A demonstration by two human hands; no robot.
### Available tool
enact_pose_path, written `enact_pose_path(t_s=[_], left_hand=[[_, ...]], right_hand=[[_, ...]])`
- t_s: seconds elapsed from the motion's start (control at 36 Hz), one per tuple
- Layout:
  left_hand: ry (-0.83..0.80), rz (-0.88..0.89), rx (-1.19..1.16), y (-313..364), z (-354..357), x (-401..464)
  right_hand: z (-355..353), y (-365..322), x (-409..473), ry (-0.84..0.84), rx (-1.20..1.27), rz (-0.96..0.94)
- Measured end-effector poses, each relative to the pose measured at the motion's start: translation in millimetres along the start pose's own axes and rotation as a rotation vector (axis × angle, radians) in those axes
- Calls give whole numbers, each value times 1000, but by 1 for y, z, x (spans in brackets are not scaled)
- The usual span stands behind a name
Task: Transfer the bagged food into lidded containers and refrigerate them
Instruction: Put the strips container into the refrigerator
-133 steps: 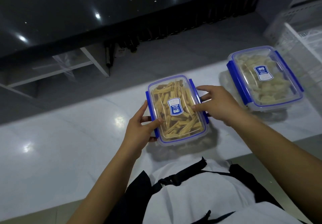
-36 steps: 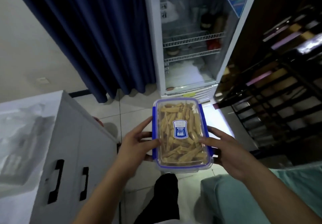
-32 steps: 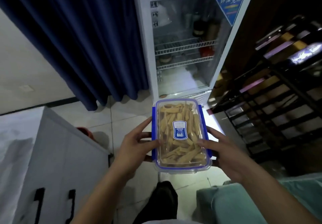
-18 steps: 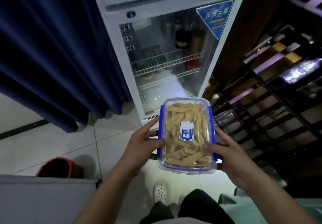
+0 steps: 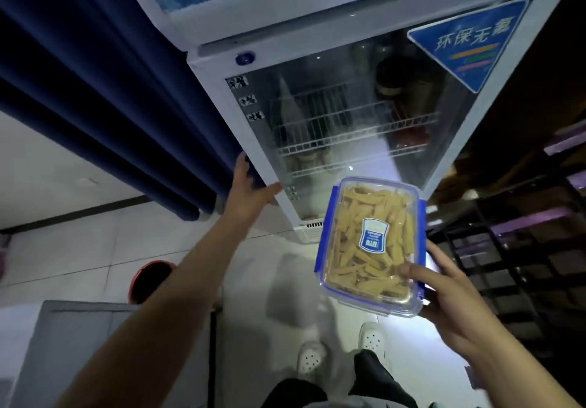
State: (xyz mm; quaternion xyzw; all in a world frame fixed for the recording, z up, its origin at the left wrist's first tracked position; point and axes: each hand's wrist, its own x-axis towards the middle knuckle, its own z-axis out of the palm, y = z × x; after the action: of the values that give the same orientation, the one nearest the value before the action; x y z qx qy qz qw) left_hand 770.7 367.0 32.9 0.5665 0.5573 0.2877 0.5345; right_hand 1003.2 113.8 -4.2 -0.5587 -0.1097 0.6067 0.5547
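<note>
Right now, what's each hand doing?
Left hand: open, fingers reaching the fridge door edge.
Right hand: holding the lidded container.

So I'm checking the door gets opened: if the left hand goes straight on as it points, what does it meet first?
Probably the fridge door's left edge; the left hand is at or almost on it, though depth is unclear.

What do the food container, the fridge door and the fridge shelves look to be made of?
Container: clear, glossy plastic by the look, since the yellow sticks show through lid and wall; its blue side clips look like opaque plastic.
Fridge door: a glass pane, transparent with reflections, in a white frame that could be painted metal or plastic.
Shelves: thin white wire grids, probably coated metal.
</note>
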Motion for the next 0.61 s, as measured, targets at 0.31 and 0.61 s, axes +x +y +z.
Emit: enact_pose_path(t_s=[0.31,0.61], left_hand=[[146,-69,-102,19,-22,132],[104,-81,-122,19,-33,139]], right_hand=[[-20,-23,20,26,69,-7],[-4,1,-26,159,92,-46]])
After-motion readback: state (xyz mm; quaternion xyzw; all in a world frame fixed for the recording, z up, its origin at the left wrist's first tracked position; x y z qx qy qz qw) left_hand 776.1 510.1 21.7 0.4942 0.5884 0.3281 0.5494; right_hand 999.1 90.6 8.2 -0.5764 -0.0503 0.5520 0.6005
